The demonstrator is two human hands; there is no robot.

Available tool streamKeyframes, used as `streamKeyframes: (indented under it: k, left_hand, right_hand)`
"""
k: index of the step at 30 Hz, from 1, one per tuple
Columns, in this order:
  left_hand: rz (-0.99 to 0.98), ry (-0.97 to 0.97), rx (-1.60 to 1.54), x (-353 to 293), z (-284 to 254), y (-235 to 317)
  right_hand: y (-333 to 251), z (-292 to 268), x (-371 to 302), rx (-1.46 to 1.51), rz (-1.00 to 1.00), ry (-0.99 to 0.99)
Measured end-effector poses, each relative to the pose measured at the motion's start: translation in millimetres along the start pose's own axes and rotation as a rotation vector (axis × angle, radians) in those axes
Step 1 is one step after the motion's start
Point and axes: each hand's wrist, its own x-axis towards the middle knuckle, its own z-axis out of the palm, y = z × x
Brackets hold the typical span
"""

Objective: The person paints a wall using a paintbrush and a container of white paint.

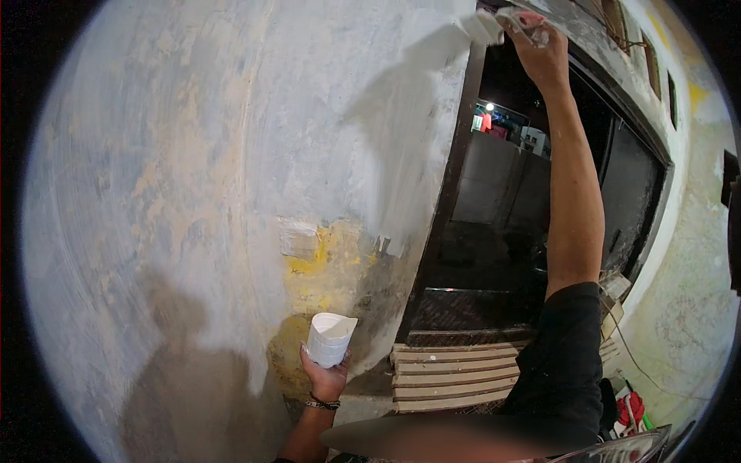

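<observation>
My left hand (327,378), with a dark bracelet at the wrist, is wrapped round the base of a white cup (329,349). Its rim is uneven, with one pointed side, and white paint seems to lie inside. Stretched high to the upper right, my right hand (543,52) is closed on a paintbrush (486,29). White coats the bristles, and a reddish part of the handle shows between paint-smeared fingers. The bristles meet the wall (324,139) beside the top corner of a dark window frame (465,116). Whitish, streaky paint covers much of this wall.
A bare patch with yellow paint (312,270) marks the lower wall. Below the dark window opening sits a slatted wooden bench (455,374). Further right are a greenish wall (687,309), a hanging cable and a red cloth-like item (631,409). My shadow falls on the wall.
</observation>
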Motion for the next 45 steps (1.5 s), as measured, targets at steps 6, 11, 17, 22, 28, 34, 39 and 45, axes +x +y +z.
streamKeyframes:
  k: [6, 11, 17, 22, 28, 34, 39, 45]
  left_hand:
    - [-0.016, 0.071, 0.031, -6.1, 14.7, -2.5]
    - [-0.025, -0.006, -0.012, 4.0, -9.6, -4.4]
    - [-0.049, -0.056, 0.033, 6.1, -6.6, -5.0]
    - [-0.032, -0.080, 0.004, -0.9, 6.0, -5.2]
    - [-0.016, -0.017, -0.009, 3.3, -7.1, 2.8]
    - [0.003, 0.091, -0.047, -1.6, -7.4, 10.3]
    - [0.041, -0.007, 0.004, 1.6, -11.3, 8.5]
    - [0.001, 0.023, -0.010, 3.8, -13.9, 8.1]
  right_hand:
    - [-17.8, 18.5, -17.9, -0.241, -0.066, -0.248]
    - [-55.6, 2.1, -88.0, -0.205, -0.129, -0.445]
    - [-44.0, 8.0, -21.3, 0.038, -0.175, -0.086]
    - [-50.3, 66.3, 21.1, 0.034, -0.160, -0.084]
    - [-77.9, 88.1, -67.4, -0.003, -0.309, -0.310]
    - [-132.3, 36.6, -126.3, 0.213, -0.254, -0.656]
    - [-81.2, 10.2, -77.0, 0.171, -0.108, -0.336]
    - [-47.6, 15.2, -91.9, -0.206, -0.263, -0.295]
